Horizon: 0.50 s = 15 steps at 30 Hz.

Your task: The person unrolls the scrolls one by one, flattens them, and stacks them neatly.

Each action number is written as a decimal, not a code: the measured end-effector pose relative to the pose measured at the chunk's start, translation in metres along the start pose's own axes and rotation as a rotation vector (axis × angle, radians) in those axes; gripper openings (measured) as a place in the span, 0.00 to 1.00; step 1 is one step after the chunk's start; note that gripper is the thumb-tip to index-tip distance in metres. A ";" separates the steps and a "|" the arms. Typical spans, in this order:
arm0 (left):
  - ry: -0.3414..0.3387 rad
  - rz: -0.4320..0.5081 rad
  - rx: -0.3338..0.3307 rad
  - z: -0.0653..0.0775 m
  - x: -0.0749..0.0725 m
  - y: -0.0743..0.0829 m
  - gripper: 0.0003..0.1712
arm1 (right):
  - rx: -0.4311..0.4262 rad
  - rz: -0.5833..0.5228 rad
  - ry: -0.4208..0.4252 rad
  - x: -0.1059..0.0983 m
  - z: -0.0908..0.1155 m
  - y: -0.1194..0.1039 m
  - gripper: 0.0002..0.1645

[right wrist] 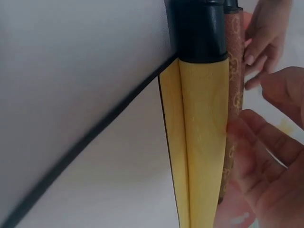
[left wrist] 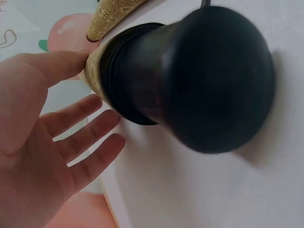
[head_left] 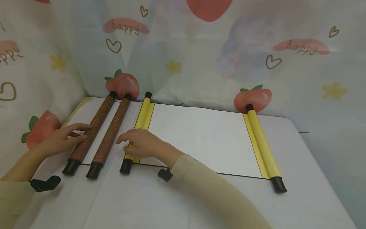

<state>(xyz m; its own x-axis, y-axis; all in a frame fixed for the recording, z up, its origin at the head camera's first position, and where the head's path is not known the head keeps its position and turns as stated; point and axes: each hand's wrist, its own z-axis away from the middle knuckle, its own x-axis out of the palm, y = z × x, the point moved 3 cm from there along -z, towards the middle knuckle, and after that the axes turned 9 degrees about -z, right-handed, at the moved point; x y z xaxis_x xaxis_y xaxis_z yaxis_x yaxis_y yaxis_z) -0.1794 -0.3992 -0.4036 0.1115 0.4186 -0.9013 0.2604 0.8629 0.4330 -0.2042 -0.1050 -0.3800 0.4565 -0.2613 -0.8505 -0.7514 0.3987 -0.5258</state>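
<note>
A scroll with brown patterned rollers lies nearly rolled up on the left, its left roller (head_left: 94,130) beside its right roller (head_left: 112,130). My left hand (head_left: 61,140) touches the left roller with loosely extended fingers; in the left wrist view its thumb meets the roller behind a big black end cap (left wrist: 218,80). To the right, a second scroll lies unrolled, its white sheet (head_left: 197,136) between a left yellow roller (head_left: 142,117) and a right yellow roller (head_left: 263,143). Over the left yellow roller is my right hand (head_left: 145,143), fingers relaxed, a fingertip at the roller's edge (right wrist: 204,123).
A white-covered table (head_left: 143,203) carries both scrolls. Behind them rises a printed cloth backdrop (head_left: 200,63) with fruit and hearts. Black wrist-camera parts show by the left wrist (head_left: 45,183) and under the right forearm (head_left: 165,174).
</note>
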 end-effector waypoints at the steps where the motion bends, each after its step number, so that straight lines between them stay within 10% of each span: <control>1: -0.007 0.008 -0.002 -0.001 0.000 0.000 0.23 | 0.006 0.028 0.003 0.002 -0.005 -0.001 0.19; 15: -0.073 0.188 -0.017 -0.009 0.005 0.000 0.24 | 0.143 0.370 -0.007 0.025 -0.040 -0.004 0.20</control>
<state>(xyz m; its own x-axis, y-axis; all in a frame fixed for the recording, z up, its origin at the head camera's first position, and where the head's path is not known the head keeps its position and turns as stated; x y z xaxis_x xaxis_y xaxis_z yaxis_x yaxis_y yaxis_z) -0.1871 -0.3947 -0.4080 0.2262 0.5515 -0.8029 0.2125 0.7765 0.5932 -0.2087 -0.1487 -0.3987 0.1708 -0.0712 -0.9827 -0.7921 0.5832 -0.1799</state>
